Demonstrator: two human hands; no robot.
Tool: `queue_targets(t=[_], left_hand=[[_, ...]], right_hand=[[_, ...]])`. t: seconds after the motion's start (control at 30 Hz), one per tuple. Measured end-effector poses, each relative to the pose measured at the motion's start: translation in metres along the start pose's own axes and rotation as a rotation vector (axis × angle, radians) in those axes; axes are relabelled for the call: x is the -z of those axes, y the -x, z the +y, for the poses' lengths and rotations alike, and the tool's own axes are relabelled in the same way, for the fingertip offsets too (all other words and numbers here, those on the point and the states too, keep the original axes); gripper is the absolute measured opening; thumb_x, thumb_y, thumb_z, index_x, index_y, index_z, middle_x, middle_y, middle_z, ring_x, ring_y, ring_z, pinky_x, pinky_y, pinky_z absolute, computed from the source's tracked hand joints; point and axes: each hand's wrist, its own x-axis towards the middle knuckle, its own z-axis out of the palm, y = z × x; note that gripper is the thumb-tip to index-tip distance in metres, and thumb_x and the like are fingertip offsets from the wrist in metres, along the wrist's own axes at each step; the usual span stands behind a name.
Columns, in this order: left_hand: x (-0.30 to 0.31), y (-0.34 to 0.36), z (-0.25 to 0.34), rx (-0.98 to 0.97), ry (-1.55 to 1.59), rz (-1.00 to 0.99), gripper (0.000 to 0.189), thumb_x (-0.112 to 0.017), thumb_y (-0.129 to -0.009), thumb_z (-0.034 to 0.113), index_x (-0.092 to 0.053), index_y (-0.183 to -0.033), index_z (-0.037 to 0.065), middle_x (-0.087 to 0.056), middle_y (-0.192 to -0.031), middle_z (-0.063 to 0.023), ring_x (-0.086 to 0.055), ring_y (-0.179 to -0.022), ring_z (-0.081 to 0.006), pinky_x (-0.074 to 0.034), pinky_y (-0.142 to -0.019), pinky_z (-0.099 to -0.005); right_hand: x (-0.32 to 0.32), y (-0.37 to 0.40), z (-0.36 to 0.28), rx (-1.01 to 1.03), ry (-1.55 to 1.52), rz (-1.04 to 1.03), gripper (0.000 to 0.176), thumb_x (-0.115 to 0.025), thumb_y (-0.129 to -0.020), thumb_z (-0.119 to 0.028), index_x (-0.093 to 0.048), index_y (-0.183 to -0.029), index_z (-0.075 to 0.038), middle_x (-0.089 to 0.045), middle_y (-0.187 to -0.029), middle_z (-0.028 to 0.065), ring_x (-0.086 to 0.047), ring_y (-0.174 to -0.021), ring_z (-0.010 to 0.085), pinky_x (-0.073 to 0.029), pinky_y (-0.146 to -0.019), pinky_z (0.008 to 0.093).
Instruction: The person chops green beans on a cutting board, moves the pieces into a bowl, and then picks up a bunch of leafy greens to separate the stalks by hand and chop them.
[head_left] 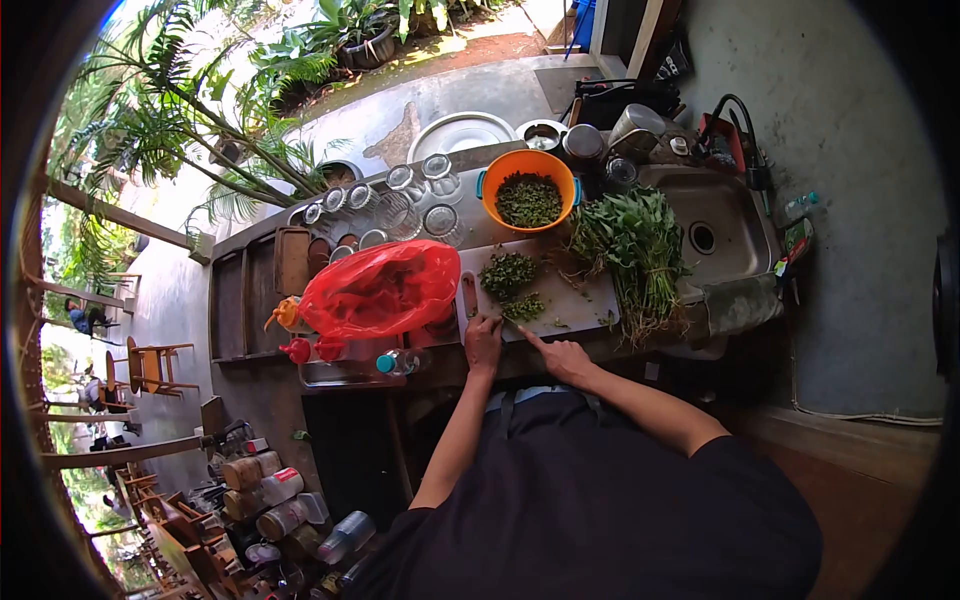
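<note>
At the front edge of the white cutting board (585, 305), my left hand (482, 342) has its fingers bent and pressed together against a small bunch of leafy greens (524, 308). My right hand (562, 360) is closed, with its index finger stretched forward along what looks like a thin knife, mostly hidden. Its tip points toward the greens by my left fingers. Behind them lies a pile of chopped greens (507, 272). A long brownish handle-like piece (469, 295) lies at the board's left edge. More chopped greens fill an orange bowl (490, 205) behind the board.
A large bundle of rooted greens (640, 260) lies right of the board, beside the metal sink (745, 215). On the left are a red plastic bag (385, 290), a blue-capped bottle (398, 362) and several upturned glasses (440, 222). Pots (583, 142) stand at the back.
</note>
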Motion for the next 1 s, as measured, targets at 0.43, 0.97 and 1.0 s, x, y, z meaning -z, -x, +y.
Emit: queue_targets(t=[0.43, 0.97, 1.0], left_hand=[[-0.001, -0.002, 0.003, -0.042, -0.085, -0.081, 0.014, -0.070, -0.081, 0.009, -0.075, -0.093, 0.005, -0.066, -0.093, -0.0135, -0.065, -0.090, -0.0319, -0.052, -0.082, -0.0407], [0.001, -0.009, 0.007, 0.037, -0.032, -0.116, 0.010, -0.071, -0.081, 0.009, -0.075, -0.089, 0.005, -0.068, -0.090, -0.0136, -0.066, -0.089, -0.0326, -0.053, -0.078, -0.0411], [0.001, -0.009, 0.007, 0.029, -0.020, -0.117, 0.010, -0.071, -0.080, 0.008, -0.075, -0.089, 0.005, -0.068, -0.090, -0.0135, -0.066, -0.089, -0.0326, -0.053, -0.078, -0.0412]], right_hand=[[0.017, 0.006, -0.007, -0.072, 0.001, -0.028, 0.081, -0.045, -0.092, -0.012, -0.005, -0.158, -0.035, -0.066, -0.079, 0.0194, -0.065, -0.069, 0.0391, -0.053, -0.068, 0.0526], [0.030, 0.004, -0.019, -0.120, -0.072, -0.098, 0.076, -0.048, -0.093, -0.017, -0.012, -0.157, -0.035, -0.067, -0.082, 0.0229, -0.066, -0.075, 0.0424, -0.053, -0.072, 0.0553], [0.029, 0.004, -0.018, -0.119, -0.072, -0.101, 0.076, -0.048, -0.093, -0.017, -0.012, -0.157, -0.035, -0.067, -0.082, 0.0229, -0.066, -0.075, 0.0424, -0.053, -0.072, 0.0553]])
